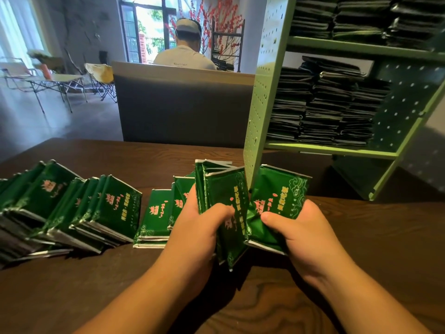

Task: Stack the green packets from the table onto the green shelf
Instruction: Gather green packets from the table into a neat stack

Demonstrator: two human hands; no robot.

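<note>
Above the worktop (265, 297), in the head view, the left hand (199, 227) and right hand (301, 232) both clasp a bunch of green packets (226, 203), probably squaring them for the green shelf (267, 92); more packets (72, 208) lie at left.

Daylight is let in through the window (147, 30) at the back, pretty blown out, while the table (265, 309) up front is left dim and shadowed. Straight lines get bent near the edges, so the shelf (262, 97) looks tilted, and everything far off is rendered soft.
</note>
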